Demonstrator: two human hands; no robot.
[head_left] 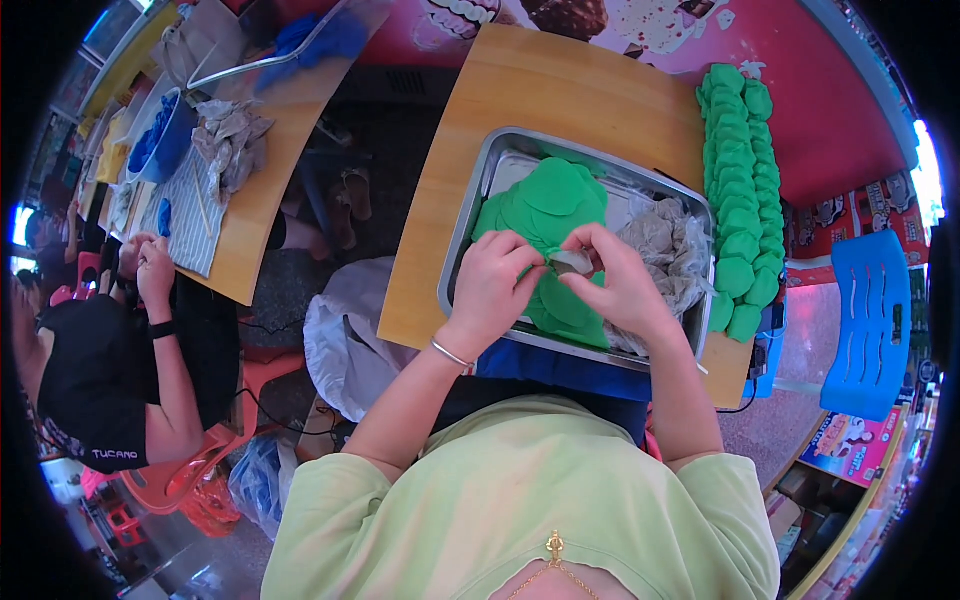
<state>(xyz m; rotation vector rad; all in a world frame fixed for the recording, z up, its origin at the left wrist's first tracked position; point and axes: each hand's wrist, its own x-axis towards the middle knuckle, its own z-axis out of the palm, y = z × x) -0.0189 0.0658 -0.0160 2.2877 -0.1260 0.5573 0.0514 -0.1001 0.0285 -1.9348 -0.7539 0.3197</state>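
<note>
My left hand (497, 282) and my right hand (622, 285) meet over a metal tray (462, 235) on the wooden table. Between the left fingertips is a pinched bit of thin green material. Close beside it, the right thumb and fingers grip a small greyish, translucent piece (573, 261); whether the two are joined I cannot tell. Beneath the hands lies a heap of rounded green sheets (545, 195), soft and overlapping. A crumpled greyish-brown pile (665, 255) of thin, filmy pieces fills the tray's right side, partly behind my right hand.
Two long rows of stacked green pieces (735, 190) line the table's (590, 80) right edge. A blue chair (870, 320) stands at right, a whitish bag (350, 335) at left. Farther left, a co-worker (105, 370) handles something small beside a basin (165, 135) of blue pieces.
</note>
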